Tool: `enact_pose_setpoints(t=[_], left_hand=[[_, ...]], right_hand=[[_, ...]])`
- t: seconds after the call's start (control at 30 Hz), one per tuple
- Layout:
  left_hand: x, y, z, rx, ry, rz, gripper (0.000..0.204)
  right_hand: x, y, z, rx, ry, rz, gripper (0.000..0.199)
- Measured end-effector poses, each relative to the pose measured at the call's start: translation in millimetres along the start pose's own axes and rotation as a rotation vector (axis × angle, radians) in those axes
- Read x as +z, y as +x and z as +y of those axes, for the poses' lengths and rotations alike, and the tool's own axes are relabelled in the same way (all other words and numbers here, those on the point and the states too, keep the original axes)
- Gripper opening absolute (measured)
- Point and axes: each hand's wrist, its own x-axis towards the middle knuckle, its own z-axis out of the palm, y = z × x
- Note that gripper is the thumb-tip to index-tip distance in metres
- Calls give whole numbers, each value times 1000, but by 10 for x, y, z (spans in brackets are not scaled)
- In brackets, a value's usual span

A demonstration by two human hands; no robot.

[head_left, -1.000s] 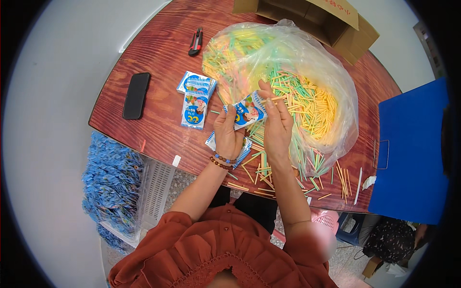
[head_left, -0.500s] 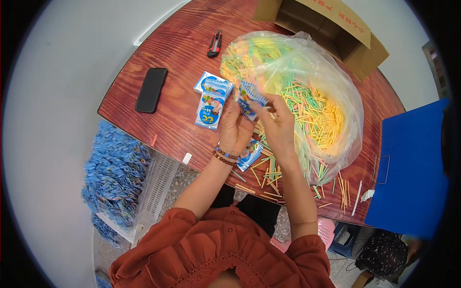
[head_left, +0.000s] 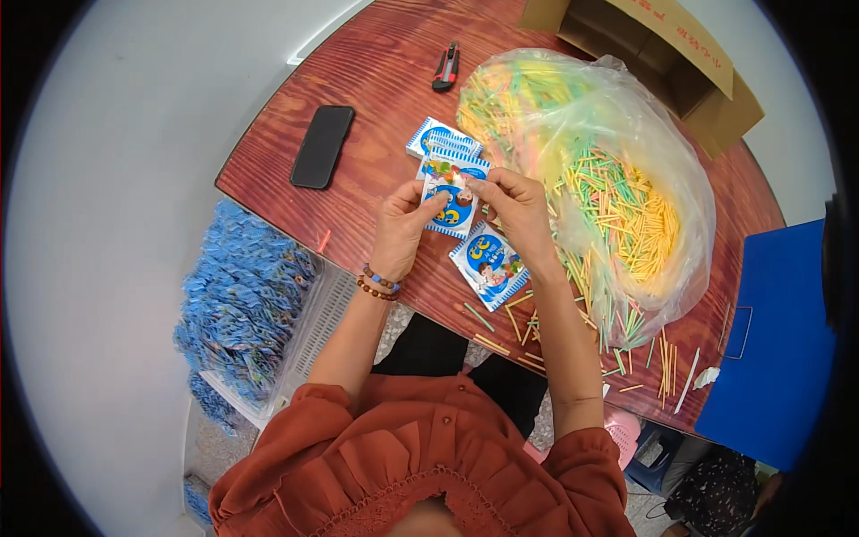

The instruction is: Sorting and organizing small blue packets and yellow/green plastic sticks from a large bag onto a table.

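A flat, rectangular blue-and-white plastic packet (head_left: pixel 458 217) is showing its printed face, with striped ends and a blue disc, just above the middle of the frame. Another blue-and-white packet (head_left: pixel 488 267) is lying just below it, and a small pile of similar packets (head_left: pixel 438 134) is resting just above. At upper right, a large clear plastic bag (head_left: pixel 693 237) is holding thin yellow, green and pink sticks (head_left: pixel 653 228); loose ones are lying on the reddish wood-grained table (head_left: pixel 385 98), the right forearm (head_left: pixel 570 349) hiding some. A black rectangular phone (head_left: pixel 322 148) is lying at upper left. Between the hands, the first packet is being pinched by the left hand (head_left: pixel 400 228) at its left side, while the right hand (head_left: pixel 523 215) is pinching its right edge, thumb against fingers, partly covering it.
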Motion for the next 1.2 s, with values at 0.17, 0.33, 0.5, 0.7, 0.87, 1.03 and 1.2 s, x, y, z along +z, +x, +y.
enact_pose_setpoints(t=[0.17,0.33,0.5,0.7,0.87,1.03,1.2], left_hand=[[-61,-79,-45,7,148,63,15],[-326,-14,-218,124,399,165,15],[-322,49,-262,366,1202,316,25],[-237,65,-313,244,1183,342,38],[-162,18,-270,390,1172,391,41],[309,-172,-38,519,994,-32,47],[695,-90,-49,402,980,-331,31]], right_hand=[[52,-78,115,52,-37,-30,16],[-173,-302,-156,-10,-416,112,21],[-423,-783,-85,35,-984,50,26],[-443,-848,128,134,-968,75,23],[-470,-900,268,-73,-994,170,14],[-579,-922,106,-221,-881,210,12],[-759,-811,31,-231,-729,92,12]])
